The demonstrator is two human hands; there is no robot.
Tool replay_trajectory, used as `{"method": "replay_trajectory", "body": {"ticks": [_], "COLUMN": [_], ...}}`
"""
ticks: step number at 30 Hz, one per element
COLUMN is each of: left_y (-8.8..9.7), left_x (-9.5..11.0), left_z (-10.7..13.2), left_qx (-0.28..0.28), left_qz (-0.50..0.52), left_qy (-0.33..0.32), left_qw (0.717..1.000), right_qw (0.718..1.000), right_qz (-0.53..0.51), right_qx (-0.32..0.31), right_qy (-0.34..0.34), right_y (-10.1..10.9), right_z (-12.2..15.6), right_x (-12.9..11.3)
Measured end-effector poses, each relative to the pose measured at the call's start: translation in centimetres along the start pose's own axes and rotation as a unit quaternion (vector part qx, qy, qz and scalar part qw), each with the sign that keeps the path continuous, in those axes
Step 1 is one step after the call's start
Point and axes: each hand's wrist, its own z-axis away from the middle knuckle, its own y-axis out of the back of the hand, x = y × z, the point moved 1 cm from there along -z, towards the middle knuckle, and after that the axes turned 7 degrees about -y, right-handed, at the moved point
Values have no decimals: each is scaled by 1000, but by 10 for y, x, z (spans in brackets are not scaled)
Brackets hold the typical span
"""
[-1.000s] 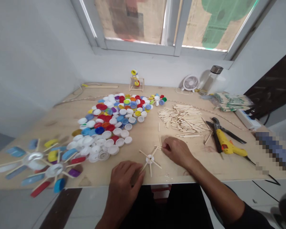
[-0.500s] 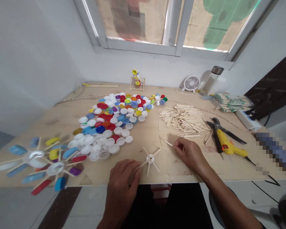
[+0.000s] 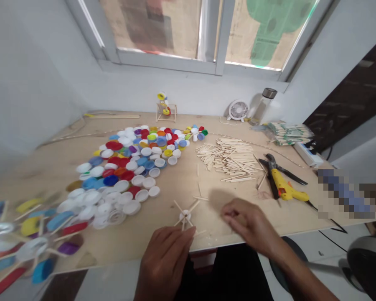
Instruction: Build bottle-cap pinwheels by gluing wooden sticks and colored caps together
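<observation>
One spoked cap hub (image 3: 184,215) sits between the left hand (image 3: 163,261) and the right hand (image 3: 250,221), at the near edge of the plywood board (image 3: 65,144).

The left hand's fingers (image 3: 183,236) curl close against the hub's near sticks, though a grip cannot be told. The right hand is blurred, its fingers (image 3: 227,213) drawn nearly together; whether they pinch a stick is unclear. About five craft sticks show on the hub, others possibly hidden. It looks light, its thin sticks stiff but snappable, so the white cap seems the safest hold. Two loose sticks (image 3: 199,192) lie just far of it. Two cap wheels (image 3: 31,248) lie near left, by one large heap of bottle caps (image 3: 134,167); one craft-stick pile (image 3: 227,159) and one yellow glue gun (image 3: 285,190) lie right.
</observation>
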Motion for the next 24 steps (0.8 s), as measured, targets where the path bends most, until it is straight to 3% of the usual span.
{"method": "replay_trajectory", "body": {"ticks": [2, 3, 6, 9, 13, 16, 19, 21, 24], "left_y": [2, 3, 2, 1, 2, 5, 7, 9, 8], "left_x": [-4, -6, -11, -12, -7, -3, -2, -2, -3], "left_z": [3, 4, 8, 8, 3, 0, -1, -1, -2], "left_qx": [8, 12, 21, 26, 28, 35, 39, 47, 49], "left_qz": [3, 4, 8, 7, 3, 6, 7, 5, -4], "left_qy": [13, 23, 66, 105, 148, 198, 230, 234, 228], "left_qw": [1000, 1000, 998, 994, 989, 980, 972, 971, 972], "right_qw": [993, 979, 925, 900, 872, 868, 891, 906, 917], "right_qz": [59, 107, 262, 374, 454, 464, 422, 384, 306], "right_qx": [104, 168, 265, 218, 178, 171, 169, 179, 233], "right_qy": [-20, -36, -74, -51, -34, -42, -18, -15, -101], "right_y": [32, 50, 97, 121, 124, 122, 123, 122, 107], "right_z": [4, 9, 28, 43, 45, 38, 35, 38, 45], "right_x": [30, 47, 96, 137, 170, 179, 173, 160, 129]}}
